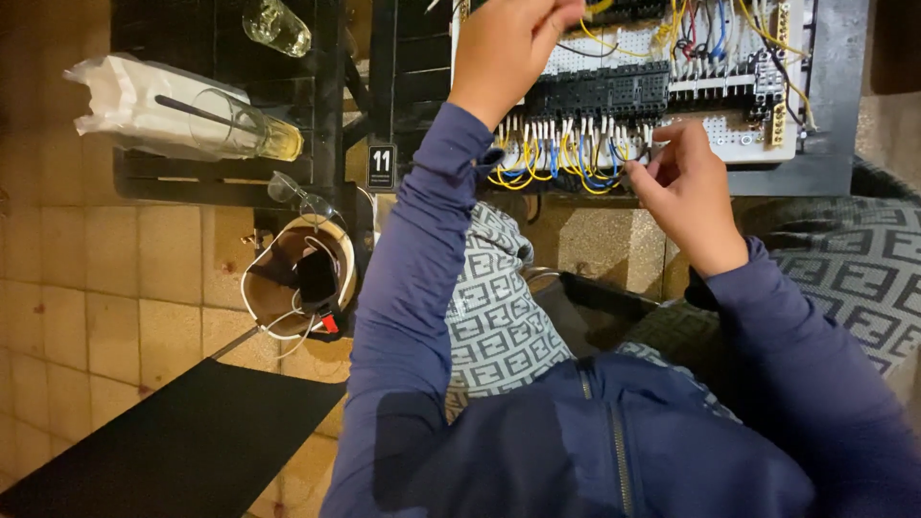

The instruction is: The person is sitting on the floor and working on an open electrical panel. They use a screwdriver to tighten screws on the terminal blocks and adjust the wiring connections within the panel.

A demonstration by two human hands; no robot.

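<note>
**Yellow and blue wires under both hands at the control panel**

Yellow, blue and white-tipped wires [561, 158] loop out below a dark row of terminal blocks [600, 93] on a pale perforated wiring panel [739, 134], which lies on a black table [833, 105]. The right hand [693, 197] sits at the lower edge of the loops, thumb and fingertips pinched narrowly together right at the wire ends; whether a single strand lies between them is too small to tell. The left hand [507, 48] is raised over the upper left part of the panel, fingers curled closed near a yellow lead [604, 43], and what it grips, if anything, is hidden by the knuckles. Both arms wear dark blue sleeves over patterned grey trousers.

By the look of it the work in hand is sorting or seating one wire in the lower terminal row, with the left hand steadying things higher up. The next move seems to call for fine fingertip control: picking one ferrule out of a crowded bunch without disturbing its neighbours.

Off to the left, well apart from the panel, a glass tumbler [245, 129] lies against a white paper bag [134, 101], and a paper cup [297, 278] holding a dark tool and white cord stands on the tiled floor [115, 288]
</note>
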